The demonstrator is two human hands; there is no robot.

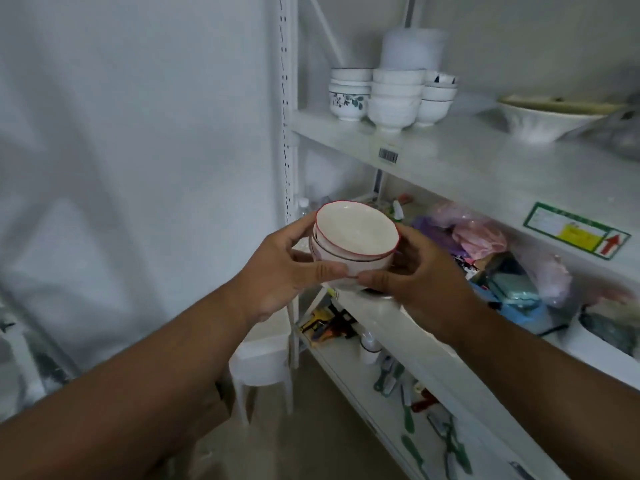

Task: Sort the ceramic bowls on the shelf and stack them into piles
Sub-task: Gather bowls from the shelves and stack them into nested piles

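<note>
Fingers point(332, 270) of both hands curl around a small stack of red-rimmed bowls point(356, 242), left hand point(280, 271) and right hand point(415, 275) gripping opposite sides, held in open air just near the middle shelf's front edge point(408, 327). Far above, three bowl piles point(391, 95) crowd the upper shelf's left end point(450, 157).

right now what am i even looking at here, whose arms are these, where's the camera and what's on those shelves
There is one picture, taken by a wide-angle camera worn on a person's head, looking forward and down. The arms are that person's own; no machine is involved. The left hand and right hand together hold a small stack of red-rimmed bowls in front of a white shelf unit. On the upper shelf stand three piles of white bowls and, further right, a wide shallow bowl. The shelf below holds plastic bags and mixed clutter. The lowest shelf has green-handled tools.
</note>
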